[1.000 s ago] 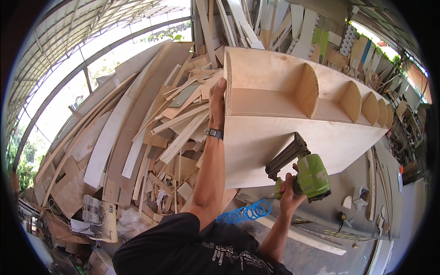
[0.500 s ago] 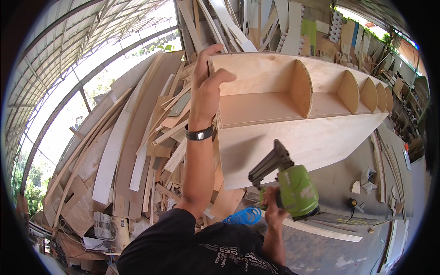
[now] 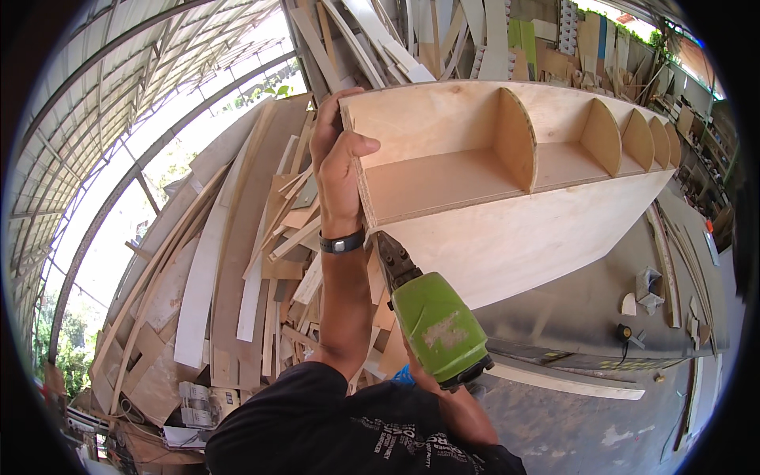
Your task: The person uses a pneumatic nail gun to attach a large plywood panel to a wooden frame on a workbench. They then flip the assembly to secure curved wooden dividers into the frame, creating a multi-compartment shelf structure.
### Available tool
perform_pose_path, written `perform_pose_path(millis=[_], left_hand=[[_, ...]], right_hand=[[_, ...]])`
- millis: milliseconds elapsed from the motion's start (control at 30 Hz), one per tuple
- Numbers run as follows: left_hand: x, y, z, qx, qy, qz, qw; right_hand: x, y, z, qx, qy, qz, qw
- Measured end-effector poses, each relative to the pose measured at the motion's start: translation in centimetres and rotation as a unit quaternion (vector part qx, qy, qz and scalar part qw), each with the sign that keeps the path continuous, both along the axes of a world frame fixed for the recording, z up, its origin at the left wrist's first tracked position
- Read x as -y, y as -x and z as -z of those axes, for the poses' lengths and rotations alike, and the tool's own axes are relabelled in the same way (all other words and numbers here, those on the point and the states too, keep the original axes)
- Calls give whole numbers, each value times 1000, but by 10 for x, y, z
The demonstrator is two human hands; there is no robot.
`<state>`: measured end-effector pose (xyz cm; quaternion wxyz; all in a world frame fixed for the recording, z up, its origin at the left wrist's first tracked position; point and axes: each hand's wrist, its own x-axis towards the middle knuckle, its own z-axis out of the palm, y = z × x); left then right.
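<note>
My left hand (image 3: 340, 162) is wrapped round the near left end of a long plywood shelf unit (image 3: 507, 237), its thumb lying over the end panel's edge. Curved dividers (image 3: 516, 141) split the unit's open side into several compartments. In my right hand (image 3: 415, 370) is a green nail gun (image 3: 440, 328), whose body hides most of the fingers. The gun's dark nose is at the unit's lower left corner, just under my left wrist; I cannot tell whether it touches the wood.
Offcuts and long boards (image 3: 229, 261) are heaped on the left. More boards (image 3: 443, 39) lean at the back. A grey worktable (image 3: 554, 317) lies beneath the unit, with a tape measure (image 3: 625, 332) on it. Blue coiled hose (image 3: 404, 375) shows near my right forearm.
My right hand has brought the nail gun left and turned its nose up to the unit's corner. My left hand keeps its grip, and the unit's near end sits slightly further left.
</note>
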<state>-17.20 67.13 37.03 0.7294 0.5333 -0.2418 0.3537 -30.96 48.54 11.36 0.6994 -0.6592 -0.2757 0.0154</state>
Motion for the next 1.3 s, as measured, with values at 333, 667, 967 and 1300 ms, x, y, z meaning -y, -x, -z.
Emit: perform_pose_path(millis=[333,667,967,1300], left_hand=[[2,-3,0,3,-10,-1,1000],[-2,-4,0,8,-48,-52,997],[-3,-6,3,2,-37,-44,998],[3,-3,0,8,-29,-57,998]], right_hand=[[-5,2,-24,175,65,101,977],[-4,-4,-39,263,49,139,953],[-8,-2,-35,229,-3,130,965],[0,-3,-50,245,3,137,960]])
